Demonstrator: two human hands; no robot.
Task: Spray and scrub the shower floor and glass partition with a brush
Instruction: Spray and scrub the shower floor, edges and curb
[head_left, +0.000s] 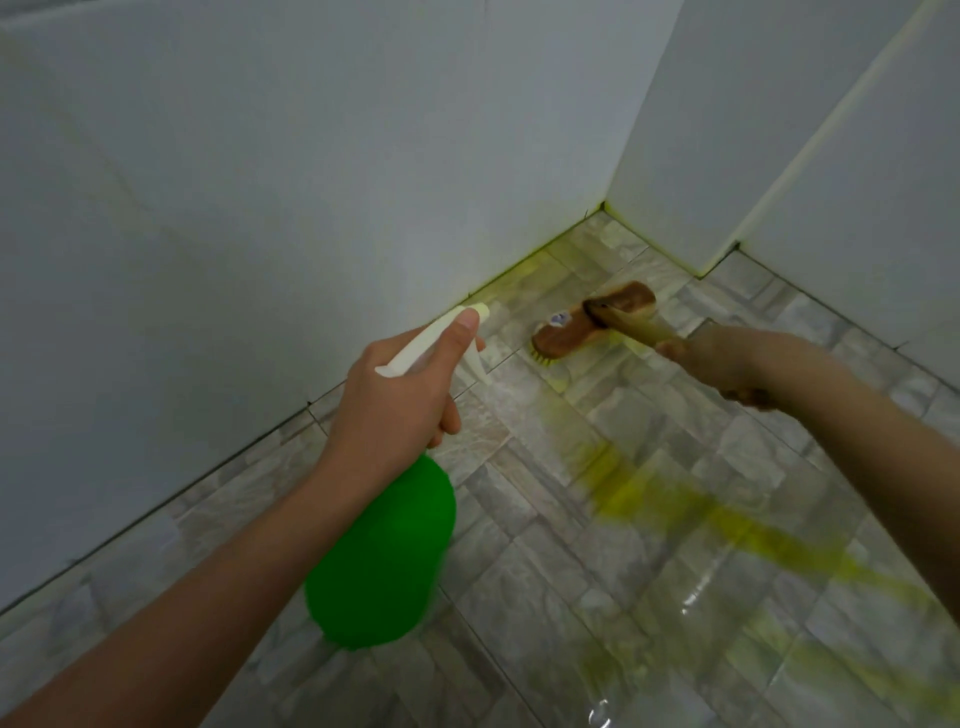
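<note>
Your left hand (400, 384) grips a green spray bottle (379, 561); your right hand (727, 364) holds a wooden scrub brush (566, 338), its sticker (560, 315) unreadable.

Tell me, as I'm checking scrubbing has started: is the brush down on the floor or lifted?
Down: the brush sits bristles-down on the tiled floor; the right hand grips its handle.

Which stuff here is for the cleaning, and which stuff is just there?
For the cleaning:
- green spray bottle, gripped by the left hand
- wooden brush, held by the right hand
- tiled floor under the brush
- yellow-green streaks on the floor

Just there:
- white walls
</note>
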